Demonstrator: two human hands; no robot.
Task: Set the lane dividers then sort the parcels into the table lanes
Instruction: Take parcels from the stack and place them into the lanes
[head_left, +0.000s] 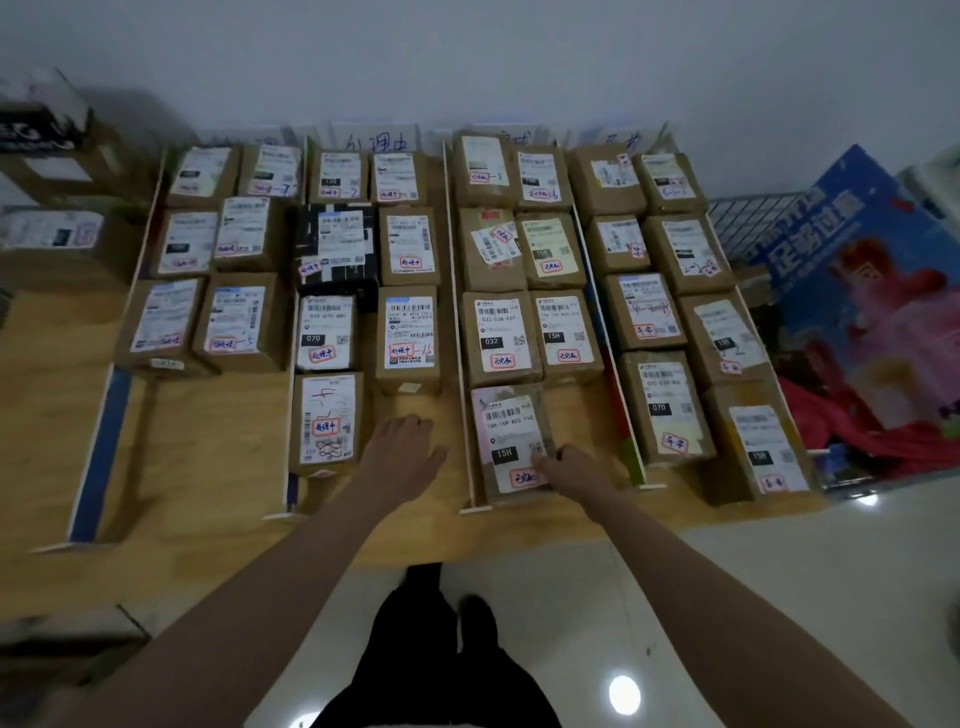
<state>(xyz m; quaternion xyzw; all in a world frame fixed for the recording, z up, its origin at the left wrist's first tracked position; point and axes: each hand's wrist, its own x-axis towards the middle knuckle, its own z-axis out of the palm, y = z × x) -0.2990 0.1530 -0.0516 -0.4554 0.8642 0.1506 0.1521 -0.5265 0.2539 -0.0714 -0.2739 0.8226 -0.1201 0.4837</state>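
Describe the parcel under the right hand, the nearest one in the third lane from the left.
The parcel is a brown cardboard box lying flat on the wooden table, label side up. Its white label carries a barcode, a black "15H" block, a QR code and a red-circled handwritten mark; a pink edge shows along the label's left. It sits nearest the table's front edge, beside the white divider on its left. The right hand touches its near right corner.

Blue printed carton (852, 270) right of table, stacked boxes (52, 171) far left
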